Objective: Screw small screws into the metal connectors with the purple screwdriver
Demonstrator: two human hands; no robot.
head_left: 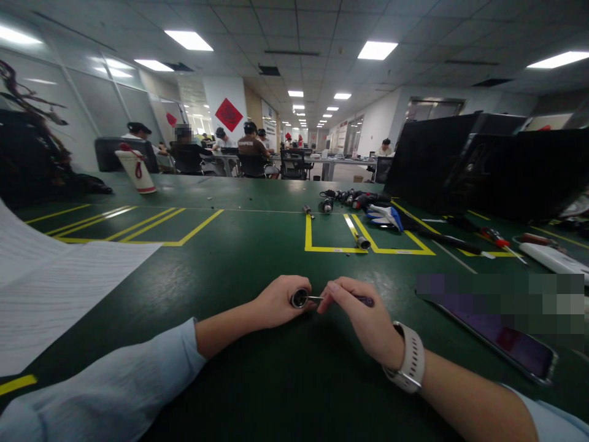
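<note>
Near the front middle of the green table, my left hand is closed around a round metal connector, its hollow end facing me. My right hand, with a pale watch on the wrist, grips a thin screwdriver. The screwdriver's dark purple handle shows behind the fingers, and its slim metal shaft reaches left to the connector's mouth. Whether the tip sits inside or only touches the rim I cannot tell. Farther off, a similar metal connector lies on its side by the yellow tape.
Printed sheets spread at left, and a phone lies at right. Beyond are a small metal piece, a blue-white glove, cabled connectors, a red-handled screwdriver and a cup. Several people sit farther back.
</note>
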